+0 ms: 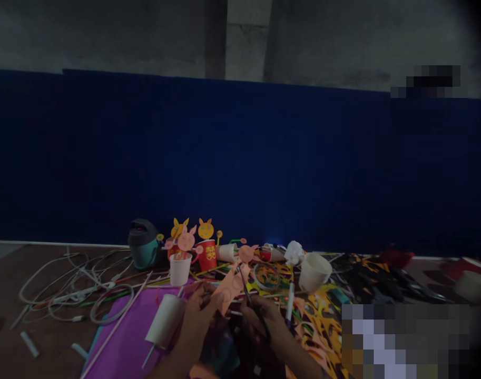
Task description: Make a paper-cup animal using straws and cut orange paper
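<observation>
My left hand point(203, 310) pinches a strip of pink-orange paper point(229, 287) that has circles drawn on it. In my right hand point(266, 318) is a pair of scissors point(246, 289), its blades up against the strip's right edge. Just beyond the strip lies a pink paper animal head point(246, 253) with pointed ears. A white paper cup point(180, 269) with a pink animal face stands behind my left hand, beside a red cup point(207, 255) with a yellow face. Left of my left wrist a white paper roll point(166, 320) rests on a purple sheet point(124, 329).
A teal and black machine point(143, 245) stands at the back left, near tangled white cables point(72, 279). Yellow and orange paper scraps point(323, 321) cover the right side, around a white tub point(314, 272) and a tape roll point(266, 277). A blue partition point(240, 158) rises behind.
</observation>
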{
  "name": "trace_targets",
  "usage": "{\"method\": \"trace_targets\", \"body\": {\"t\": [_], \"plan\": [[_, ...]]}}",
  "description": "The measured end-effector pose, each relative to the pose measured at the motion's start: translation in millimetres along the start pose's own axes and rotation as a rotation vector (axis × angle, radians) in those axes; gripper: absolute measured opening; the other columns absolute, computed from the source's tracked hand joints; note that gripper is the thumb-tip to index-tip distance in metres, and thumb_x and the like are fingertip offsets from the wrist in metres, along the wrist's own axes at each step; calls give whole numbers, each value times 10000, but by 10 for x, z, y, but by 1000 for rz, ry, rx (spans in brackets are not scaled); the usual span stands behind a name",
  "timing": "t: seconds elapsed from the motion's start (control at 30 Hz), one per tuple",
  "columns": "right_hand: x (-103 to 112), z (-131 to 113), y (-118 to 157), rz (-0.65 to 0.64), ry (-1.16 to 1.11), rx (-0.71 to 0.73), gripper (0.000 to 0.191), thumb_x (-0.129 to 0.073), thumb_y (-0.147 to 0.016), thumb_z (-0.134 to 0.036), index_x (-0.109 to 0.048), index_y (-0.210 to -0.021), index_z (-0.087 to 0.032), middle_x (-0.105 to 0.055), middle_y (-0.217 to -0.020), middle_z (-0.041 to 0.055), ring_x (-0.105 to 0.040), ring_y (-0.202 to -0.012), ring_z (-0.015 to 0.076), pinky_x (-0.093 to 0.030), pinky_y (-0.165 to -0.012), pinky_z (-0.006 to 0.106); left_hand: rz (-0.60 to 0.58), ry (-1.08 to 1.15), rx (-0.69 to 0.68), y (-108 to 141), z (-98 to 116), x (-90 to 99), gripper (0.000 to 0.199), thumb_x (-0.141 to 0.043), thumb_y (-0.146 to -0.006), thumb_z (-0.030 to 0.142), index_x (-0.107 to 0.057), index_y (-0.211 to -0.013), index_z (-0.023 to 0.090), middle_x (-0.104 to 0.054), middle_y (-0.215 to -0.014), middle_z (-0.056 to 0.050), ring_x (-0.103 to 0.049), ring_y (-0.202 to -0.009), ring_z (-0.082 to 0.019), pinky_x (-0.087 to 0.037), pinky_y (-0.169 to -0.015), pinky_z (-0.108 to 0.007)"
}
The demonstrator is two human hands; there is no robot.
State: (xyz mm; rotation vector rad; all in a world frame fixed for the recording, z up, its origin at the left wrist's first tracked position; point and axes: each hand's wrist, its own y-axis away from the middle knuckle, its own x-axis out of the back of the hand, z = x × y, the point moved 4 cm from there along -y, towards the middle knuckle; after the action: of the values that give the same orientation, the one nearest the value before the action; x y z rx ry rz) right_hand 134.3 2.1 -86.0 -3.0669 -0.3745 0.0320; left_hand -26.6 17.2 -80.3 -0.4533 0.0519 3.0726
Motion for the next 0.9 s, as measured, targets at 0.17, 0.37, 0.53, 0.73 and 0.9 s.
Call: {"method": "trace_targets", "body": {"t": [0.17, 0.37, 0.53, 0.73, 0.9], "plan": [[-6, 13, -4, -6, 6, -4, 430, -583, -802, -552, -452, -614, -189, -390, -432, -81, -321, -352, 50, -201, -347, 180, -8, -38, 0, 27, 113, -34, 329, -722, -699, 441, -571, -794, 166, -625, -552, 26, -572, -439, -129, -473, -405, -208], [-6, 17, -8, -16, -13, -3, 421, -586, -803, -544, -460, -621, -186, -388, -425, -89, -297, -333, 39, -195, -331, 172, 26, -26, 9, 57, 192, -64, 325, -751, -660, 421, -591, -777, 163, -654, -581, 6, -594, -462, -142, -487, -410, -210], [-11, 41, -15, -31, -19, -23, 425, -577, -795, -555, -491, -625, -175, -402, -421, -82, -293, -324, 40, -185, -323, 173, 68, -11, -9, 2, 160, 4, 308, -752, -656, 384, -615, -817, 160, -630, -589, 18, -583, -490, -132, -483, -421, -196], [-23, 57, -43, -26, -21, -33, 436, -612, -754, -568, -469, -598, -188, -372, -401, -96, -270, -302, 39, -182, -307, 178, 157, 75, -36, -55, 90, 89, 409, -791, -607, 397, -645, -898, 149, -661, -684, -5, -639, -587, -163, -520, -520, -229], [-32, -17, -10, -12, -1, -12, 411, -629, -753, -551, -484, -638, -183, -421, -454, -77, -324, -343, 49, -224, -332, 176, 86, 355, 246, 30, -130, 3, 394, -833, -582, 311, -654, -906, 174, -704, -768, -22, -673, -675, -180, -549, -590, -267]]}}
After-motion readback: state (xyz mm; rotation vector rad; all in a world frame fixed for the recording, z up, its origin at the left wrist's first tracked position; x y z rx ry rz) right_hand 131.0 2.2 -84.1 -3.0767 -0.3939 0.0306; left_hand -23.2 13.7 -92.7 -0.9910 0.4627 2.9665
